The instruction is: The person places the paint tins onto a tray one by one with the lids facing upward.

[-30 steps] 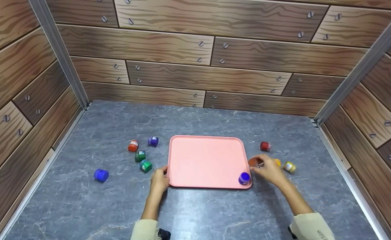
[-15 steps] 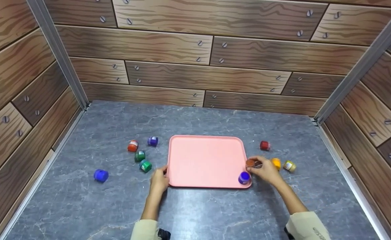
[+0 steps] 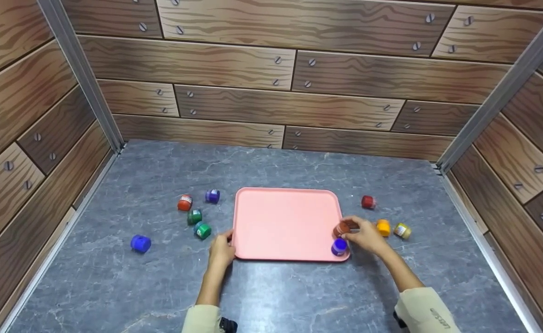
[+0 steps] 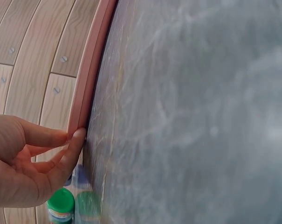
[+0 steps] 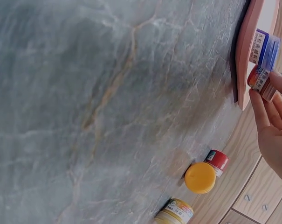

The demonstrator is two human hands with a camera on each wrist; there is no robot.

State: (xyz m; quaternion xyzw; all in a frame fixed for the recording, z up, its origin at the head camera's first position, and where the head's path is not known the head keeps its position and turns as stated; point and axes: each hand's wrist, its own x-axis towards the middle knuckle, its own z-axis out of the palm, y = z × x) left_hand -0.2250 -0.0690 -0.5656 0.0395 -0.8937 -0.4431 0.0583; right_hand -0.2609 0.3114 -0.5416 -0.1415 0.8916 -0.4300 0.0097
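A pink tray lies on the grey marbled surface. My left hand pinches its left rim near the front corner; in the left wrist view thumb and fingers meet at the rim. My right hand holds a small brown paint jar between thumb and fingers over the tray's right edge. Just in front of that jar, a purple-blue paint jar stands in the tray's front right corner. The right wrist view shows the brown jar close beside the blue one.
Right of the tray lie an orange-yellow jar, a yellow jar and a red jar. On the left are several more, including an orange-red jar, a green jar and a blue jar. Wood-patterned walls enclose the surface.
My right hand has carried the brown jar leftward from beside the tray to over its right edge, uncovering the orange-yellow jar. The left hand stays at the tray rim.
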